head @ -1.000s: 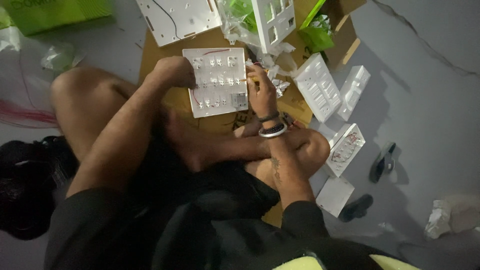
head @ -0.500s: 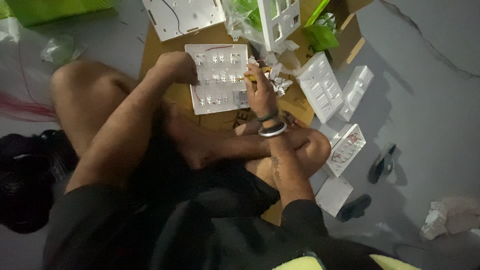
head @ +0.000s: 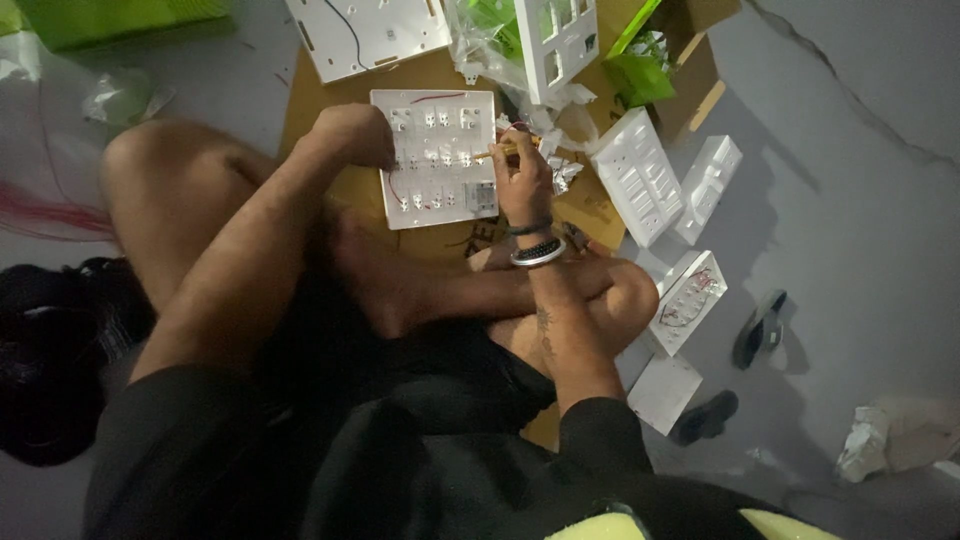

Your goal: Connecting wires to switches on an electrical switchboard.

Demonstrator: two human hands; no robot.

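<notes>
Your left hand [head: 355, 135] is closed in a fist, pressing on the left edge of the white switch panel [head: 437, 158], which lies on cardboard [head: 330, 95] on the floor before your crossed legs. Your right hand [head: 522, 178] grips a thin tool [head: 500, 152] at the panel's right edge. More panels [head: 640, 175] lie right.

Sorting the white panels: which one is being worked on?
The flat switch board on the cardboard, under both hands; the other panels lie apart, untouched.
</notes>
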